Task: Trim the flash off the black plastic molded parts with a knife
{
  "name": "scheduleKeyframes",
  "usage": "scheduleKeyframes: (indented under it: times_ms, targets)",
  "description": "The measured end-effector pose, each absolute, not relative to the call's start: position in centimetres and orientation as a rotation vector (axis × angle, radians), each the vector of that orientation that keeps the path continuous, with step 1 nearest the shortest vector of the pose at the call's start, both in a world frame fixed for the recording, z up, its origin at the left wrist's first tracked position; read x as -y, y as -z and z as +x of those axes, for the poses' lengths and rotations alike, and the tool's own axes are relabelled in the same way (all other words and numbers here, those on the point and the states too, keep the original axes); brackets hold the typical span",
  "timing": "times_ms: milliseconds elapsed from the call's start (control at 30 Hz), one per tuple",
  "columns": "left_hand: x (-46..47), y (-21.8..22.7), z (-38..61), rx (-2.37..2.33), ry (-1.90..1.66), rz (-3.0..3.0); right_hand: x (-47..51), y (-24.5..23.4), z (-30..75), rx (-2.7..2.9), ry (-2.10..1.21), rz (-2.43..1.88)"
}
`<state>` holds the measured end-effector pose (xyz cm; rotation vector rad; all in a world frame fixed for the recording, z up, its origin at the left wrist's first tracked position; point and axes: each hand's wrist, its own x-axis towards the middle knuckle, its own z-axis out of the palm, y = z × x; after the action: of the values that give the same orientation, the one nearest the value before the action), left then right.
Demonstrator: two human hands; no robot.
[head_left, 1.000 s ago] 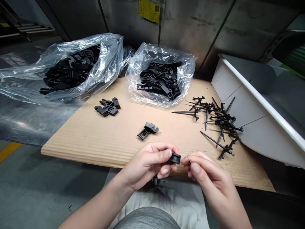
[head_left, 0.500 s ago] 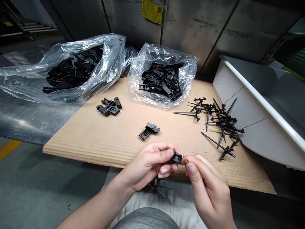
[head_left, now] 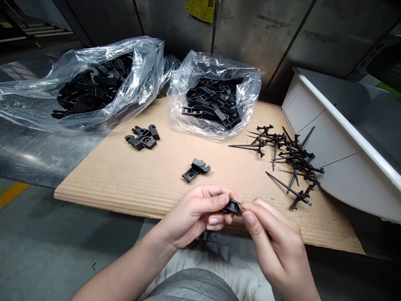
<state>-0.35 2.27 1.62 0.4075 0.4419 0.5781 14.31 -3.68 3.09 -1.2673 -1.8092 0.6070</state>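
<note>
My left hand (head_left: 194,215) is shut around a black plastic clip (head_left: 232,206), its thumb on top. My right hand (head_left: 275,236) pinches a thin dark pin (head_left: 243,207) between thumb and forefinger, right against the clip's end. Only the pin's tip shows; the fingers hide the rest. Beyond my hands, a second black clip (head_left: 196,169) lies alone on the corrugated cardboard sheet (head_left: 125,179). To its right lies a loose heap of long black pins with crossbar heads (head_left: 291,156).
Two clear plastic bags of black clips (head_left: 94,83) (head_left: 214,100) sit at the back, with a small group of clips (head_left: 140,139) in front. A white bin (head_left: 344,113) stands at the right, and a steel wall (head_left: 257,33) rises behind. My lap lies below the cardboard.
My right hand has moved left and turned, closing the gap so the pin's tip now meets the clip. The left hand has barely moved, and the whole view has shifted slightly.
</note>
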Motion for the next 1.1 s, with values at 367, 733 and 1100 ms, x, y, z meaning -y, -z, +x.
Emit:
scheduleKeyframes:
  times_ms: [367,733,1100]
  targets:
    - [-2.3,-1.5,-0.4,-0.444,-0.567,0.422,3.7,-3.1,14.2,1.768,-0.657,-1.268]
    - [-2.2,-1.3,-0.5,-0.428,-0.551,0.445,4.2,-2.5,14.1,1.397,-0.79,-1.346]
    - [-2.2,-1.5,-0.2,-0.468,-0.627,0.385,6.2,-1.6,12.0,1.302,-0.555,-1.276]
